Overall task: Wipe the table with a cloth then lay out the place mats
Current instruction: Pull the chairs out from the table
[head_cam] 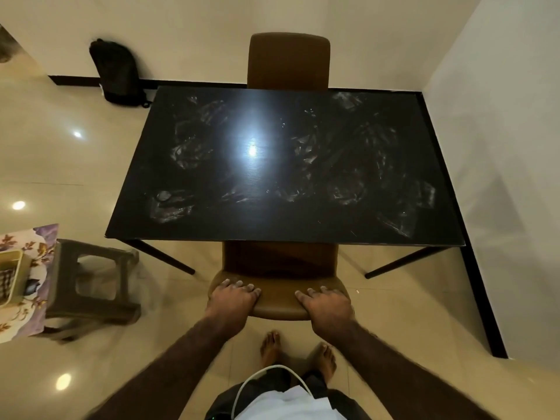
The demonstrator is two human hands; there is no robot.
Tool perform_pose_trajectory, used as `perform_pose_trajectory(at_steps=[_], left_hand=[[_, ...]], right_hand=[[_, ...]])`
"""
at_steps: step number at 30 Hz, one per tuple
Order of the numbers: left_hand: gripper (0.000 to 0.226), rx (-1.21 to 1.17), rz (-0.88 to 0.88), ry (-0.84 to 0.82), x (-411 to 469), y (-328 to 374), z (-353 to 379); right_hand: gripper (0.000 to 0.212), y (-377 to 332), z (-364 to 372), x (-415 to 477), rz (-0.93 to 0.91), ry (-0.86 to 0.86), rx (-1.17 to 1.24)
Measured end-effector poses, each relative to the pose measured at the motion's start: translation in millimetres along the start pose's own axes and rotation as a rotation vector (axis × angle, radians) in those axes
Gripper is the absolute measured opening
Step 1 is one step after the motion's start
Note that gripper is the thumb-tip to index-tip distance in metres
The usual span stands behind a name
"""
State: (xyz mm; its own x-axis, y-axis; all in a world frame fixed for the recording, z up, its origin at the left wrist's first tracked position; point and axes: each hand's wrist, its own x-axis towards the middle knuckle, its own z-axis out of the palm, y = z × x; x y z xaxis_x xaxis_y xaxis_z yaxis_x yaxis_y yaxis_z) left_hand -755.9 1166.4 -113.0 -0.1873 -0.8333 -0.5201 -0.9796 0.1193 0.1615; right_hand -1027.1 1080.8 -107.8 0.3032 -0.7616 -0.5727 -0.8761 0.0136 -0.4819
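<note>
Near chair [278,262] is standing at 12 o'clock from the person, seat tucked under the table's near edge, its backrest sitting between the body and the tabletop. Far chair [288,60] is standing at 12 o'clock beyond the table, back toward the wall. Brown plastic stool [91,286] is sitting on the floor at 9 o'clock, just beside a floral-printed sheet [36,247] at the left edge of view. Black backpack [116,75] is leaning against the wall at 11 o'clock, off the table's far left corner. A pale basket [13,265] is resting on the floral sheet and is holding a checked item [4,284]; whether cloth or mat, cannot tell. Table [285,207] is filling the centre: black rectangular top, showing whitish smears over most of it and reflecting a ceiling light left of centre. Floor [60,159] is glossy beige tile; cream walls are closing in at 12 and 3 o'clock. Left hand [233,301] is resting on the backrest's top at its 9 o'clock end, fingers laid forward and only lightly bent, holding nothing else. Right hand [325,307] is resting likewise at the 3 o'clock end.
</note>
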Motion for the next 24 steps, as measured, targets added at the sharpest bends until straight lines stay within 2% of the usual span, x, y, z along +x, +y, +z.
perform_pose_trajectory(at_steps=[6, 12, 14, 17, 20, 22, 24], left_hand=[[0.07, 0.04, 0.004, -0.019, 0, 3, 2], [0.069, 0.073, 0.006, -0.019, -1, 3, 6], [0.07, 0.114, -0.015, -0.043, -3, 4, 8], [0.089, 0.15, -0.041, -0.004, -2, 3, 12], [0.131, 0.159, -0.04, 0.223, -3, 0, 20], [0.144, 0.149, -0.001, 0.328, -5, 1, 26], [0.145, 0.146, 0.018, 0.363, -4, 3, 29]], right_hand=[[0.079, -4, 12, -7, -0.039, -0.038, -0.242], [0.081, -3, 41, -26, -0.122, -0.142, -0.668], [0.083, -1, 45, -30, -0.118, -0.146, -0.677], [0.107, 1, 49, -33, -0.154, 0.011, -0.629], [0.134, 5, 52, -37, -0.216, 0.258, -0.58], [0.135, 6, 55, -42, -0.254, 0.366, -0.548], [0.13, 6, 58, -45, -0.261, 0.418, -0.544]])
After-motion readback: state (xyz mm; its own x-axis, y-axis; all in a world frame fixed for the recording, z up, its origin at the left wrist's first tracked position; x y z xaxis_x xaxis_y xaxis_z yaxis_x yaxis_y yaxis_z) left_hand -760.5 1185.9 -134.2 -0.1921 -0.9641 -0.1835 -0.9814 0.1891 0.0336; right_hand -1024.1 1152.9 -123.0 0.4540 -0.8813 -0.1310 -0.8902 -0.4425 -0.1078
